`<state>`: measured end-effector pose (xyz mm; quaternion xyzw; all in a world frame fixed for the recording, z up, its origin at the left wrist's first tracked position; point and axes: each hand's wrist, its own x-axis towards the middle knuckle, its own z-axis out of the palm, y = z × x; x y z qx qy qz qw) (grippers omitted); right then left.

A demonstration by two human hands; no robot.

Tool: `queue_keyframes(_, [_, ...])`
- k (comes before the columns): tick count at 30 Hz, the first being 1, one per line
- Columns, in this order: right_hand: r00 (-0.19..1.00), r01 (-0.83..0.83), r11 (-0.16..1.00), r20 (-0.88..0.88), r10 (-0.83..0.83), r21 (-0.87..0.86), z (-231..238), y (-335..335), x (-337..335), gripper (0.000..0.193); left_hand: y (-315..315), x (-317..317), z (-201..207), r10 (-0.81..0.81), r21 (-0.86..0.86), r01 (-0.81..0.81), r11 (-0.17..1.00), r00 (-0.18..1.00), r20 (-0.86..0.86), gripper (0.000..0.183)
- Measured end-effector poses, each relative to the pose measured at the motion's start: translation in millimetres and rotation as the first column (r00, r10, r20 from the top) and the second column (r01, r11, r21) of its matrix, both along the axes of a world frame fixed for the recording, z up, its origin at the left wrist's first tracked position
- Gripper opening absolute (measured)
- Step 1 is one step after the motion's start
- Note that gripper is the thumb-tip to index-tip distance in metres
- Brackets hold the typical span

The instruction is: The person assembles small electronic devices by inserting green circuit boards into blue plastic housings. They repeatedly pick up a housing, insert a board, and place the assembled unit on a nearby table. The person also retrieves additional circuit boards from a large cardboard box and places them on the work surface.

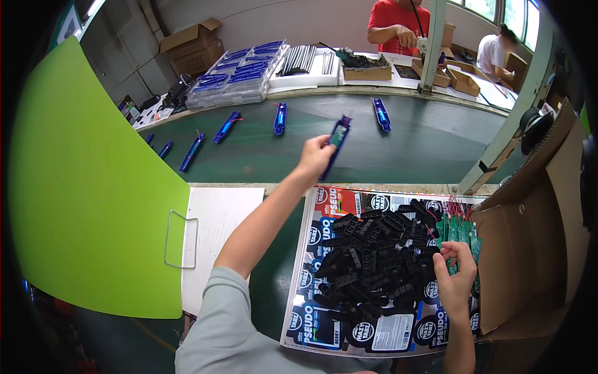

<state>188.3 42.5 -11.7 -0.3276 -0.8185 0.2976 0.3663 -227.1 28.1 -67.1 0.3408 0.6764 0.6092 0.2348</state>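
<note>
My left hand [316, 156] is stretched out over the green conveyor belt [249, 161]. It grips a long dark blue plastic casing [337, 142] with a green circuit board in it, held at a slant. At the right, my right hand [456, 274] is at a pile of green circuit boards [460, 232] with red wires. Its thumb and fingertips are drawn together at the pile's left edge; what lies between them is too small to tell. Left of this hand, many small black plastic parts [374, 255] lie heaped on a printed sheet [305, 249].
Several blue casings [281, 118] lie spaced along the belt. An open cardboard box [520, 262] stands at the right, and a bright green panel [93, 187] rises at the left beside a white board [215, 240]. Beyond the belt, stacked clear trays [233, 75] and two people are visible.
</note>
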Motion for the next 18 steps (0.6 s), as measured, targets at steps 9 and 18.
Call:
queue_keyframes(9, [0.999,-0.002,1.0,0.051,0.0,0.025,0.1,11.4,16.5,0.016,0.3,-82.5,-36.3,0.023,-0.331,-0.514,0.791,0.566,-0.824,0.029])
queue_keyframes(18, [0.985,-0.096,0.992,0.151,0.082,0.083,-8.5,18.3,16.9,0.016,-41.1,-73.3,-13.1,0.054,-0.087,-0.542,0.836,0.239,-0.969,0.032])
